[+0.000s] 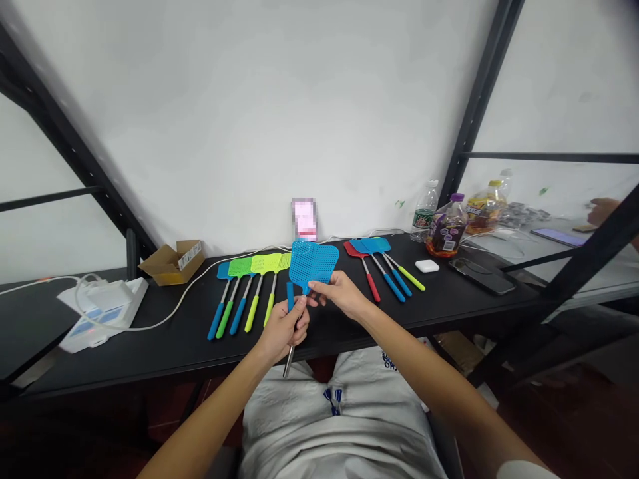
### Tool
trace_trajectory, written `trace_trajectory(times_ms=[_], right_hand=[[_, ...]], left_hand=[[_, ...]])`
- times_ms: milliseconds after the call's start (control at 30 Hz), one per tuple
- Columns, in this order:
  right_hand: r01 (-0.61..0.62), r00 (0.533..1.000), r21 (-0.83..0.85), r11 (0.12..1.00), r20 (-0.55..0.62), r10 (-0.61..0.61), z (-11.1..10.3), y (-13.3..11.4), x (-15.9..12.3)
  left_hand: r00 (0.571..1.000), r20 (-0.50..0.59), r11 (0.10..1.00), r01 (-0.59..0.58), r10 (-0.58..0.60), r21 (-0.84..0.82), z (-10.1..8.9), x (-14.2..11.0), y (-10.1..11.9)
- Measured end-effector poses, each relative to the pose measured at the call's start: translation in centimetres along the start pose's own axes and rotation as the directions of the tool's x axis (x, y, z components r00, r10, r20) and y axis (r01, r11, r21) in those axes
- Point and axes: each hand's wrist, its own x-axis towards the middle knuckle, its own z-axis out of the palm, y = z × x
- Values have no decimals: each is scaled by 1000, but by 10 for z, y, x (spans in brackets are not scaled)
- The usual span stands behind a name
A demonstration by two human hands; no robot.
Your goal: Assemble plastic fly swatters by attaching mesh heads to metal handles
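Note:
Just above the table's front edge, my right hand (342, 293) grips a blue perforated fly swatter head (314, 261) by its lower edge. Closed beside it, my left hand (285, 327) holds a metal rod (288, 362) that points down, with a blue grip (290, 296) showing above the fingers. Where the head's neck meets the fingers, I cannot tell whether it joins the rod. To the left lie several fly swatters in blue, green (241, 267) and yellow (266, 264), handles toward me. On the right, a red fly swatter (370, 278) overlaps several with blue heads (380, 245).
A phone (304, 218) leans against the wall. Left are an open cardboard box (174, 264) and a white power strip (107, 313) with cables. Right are a clear bottle (425, 209), a purple-capped bottle (447, 229), a white case (426, 266) and a dark phone (482, 276).

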Motion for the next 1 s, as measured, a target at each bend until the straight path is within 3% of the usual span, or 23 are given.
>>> trace_trajectory(times_ms=[167,267,333,400,433,500,600,667,733,833,1000], right_hand=[[-28,987,-29,999,158,32,4,-2,-5],[-47,986,-19,999,158,49,5,-1,-5],[-31,998,-4,1000,52,31,1,0,-2],[22,988,35,999,-156,-16,-8,-1,3],[60,960,59,996,-275,-42,-15,-4,6],[159,863,107,982,-497,-86,-31,-11,10],[266,731,120,957,-671,-120,-54,-23,13],[292,686,106,951,-716,-131,-64,-29,12],[285,674,73,956,-724,-145,-69,-31,11],[262,681,-5,965,-707,-189,-69,-28,12],[230,723,-39,972,-662,-198,-67,-22,13]], left_hand=[[999,32,997,1,-4,71,-3,1,-4],[996,79,990,17,-28,142,-4,1,-6],[994,100,987,23,-39,157,-3,-1,-6],[993,110,987,22,-41,161,-2,-2,-4],[993,112,985,23,-43,172,-2,-3,-3],[992,116,976,27,-53,217,-2,-4,0],[991,107,953,42,-77,299,-3,-4,2],[993,81,927,53,-89,370,-1,-4,2],[995,43,883,62,-92,466,2,-5,1],[995,6,822,75,-95,564,9,-5,1],[993,-16,810,108,-120,576,11,-5,4]])
